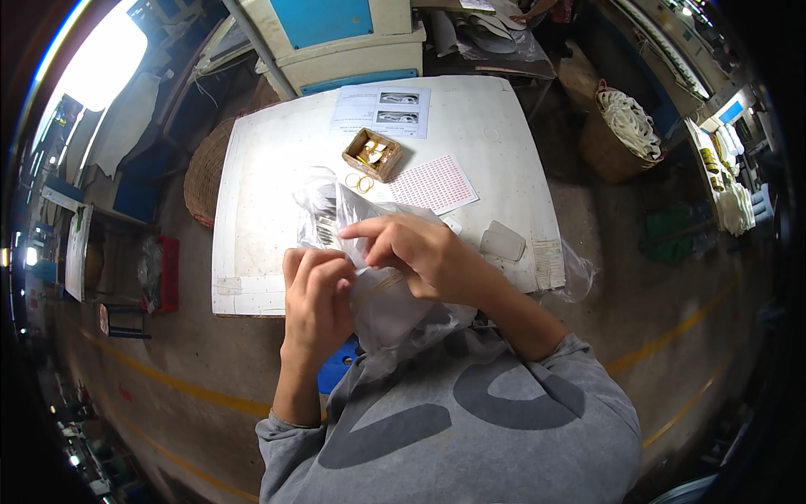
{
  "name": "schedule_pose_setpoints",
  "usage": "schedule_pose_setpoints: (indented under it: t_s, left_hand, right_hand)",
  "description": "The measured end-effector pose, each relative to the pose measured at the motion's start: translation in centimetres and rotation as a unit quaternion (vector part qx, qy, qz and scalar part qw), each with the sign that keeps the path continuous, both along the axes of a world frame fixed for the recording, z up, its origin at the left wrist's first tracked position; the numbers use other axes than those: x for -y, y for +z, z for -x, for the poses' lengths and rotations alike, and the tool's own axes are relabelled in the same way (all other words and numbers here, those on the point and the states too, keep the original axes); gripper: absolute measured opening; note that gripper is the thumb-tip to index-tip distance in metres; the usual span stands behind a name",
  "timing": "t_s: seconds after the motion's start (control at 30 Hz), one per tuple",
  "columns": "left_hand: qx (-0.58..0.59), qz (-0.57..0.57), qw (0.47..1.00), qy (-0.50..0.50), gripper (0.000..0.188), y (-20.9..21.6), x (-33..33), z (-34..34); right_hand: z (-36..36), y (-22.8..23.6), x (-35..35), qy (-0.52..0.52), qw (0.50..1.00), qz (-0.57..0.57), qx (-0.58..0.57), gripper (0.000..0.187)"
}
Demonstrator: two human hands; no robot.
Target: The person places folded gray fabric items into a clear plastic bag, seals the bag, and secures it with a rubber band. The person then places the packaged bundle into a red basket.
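Note:
A clear plastic bag lies across the near edge of the table and hangs down toward my lap. Inside its far end shows a stack of thin pale pieces, whose kind I cannot make out. My left hand is closed on the bag's left side, fingers curled. From the right, my right hand reaches over the bag, index finger pointing left and the other fingers bent onto the gathered plastic. A thin tan strand, perhaps a rubber band, shows just below the right hand.
On the white table are loose yellow rubber bands, a small wicker basket with small pieces, a sheet of red labels, a printed sheet and a pale flat piece. A tall basket of white strips stands right.

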State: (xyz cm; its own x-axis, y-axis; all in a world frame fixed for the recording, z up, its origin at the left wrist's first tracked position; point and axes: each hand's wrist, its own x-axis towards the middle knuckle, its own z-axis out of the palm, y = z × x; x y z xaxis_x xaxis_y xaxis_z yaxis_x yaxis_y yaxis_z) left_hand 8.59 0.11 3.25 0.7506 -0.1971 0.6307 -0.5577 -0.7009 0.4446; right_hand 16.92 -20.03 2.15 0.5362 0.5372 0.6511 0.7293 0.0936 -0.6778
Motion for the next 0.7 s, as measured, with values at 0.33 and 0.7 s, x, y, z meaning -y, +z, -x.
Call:
schedule_pose_setpoints:
  t_s: [0.33, 0.7]
  left_hand:
    - [0.078, -0.06, 0.994, 0.053, 0.026, 0.1, -0.1, 0.7]
    - [0.101, -0.069, 0.989, 0.082, 0.02, 1.0, -0.2, 0.8]
  right_hand:
    - [-0.3, 1.2, -2.1, -0.007, 0.999, 0.031, 0.03, 0.022]
    - [0.2, 1.0, -1.8, -0.019, 0.999, 0.03, 0.038, 0.011]
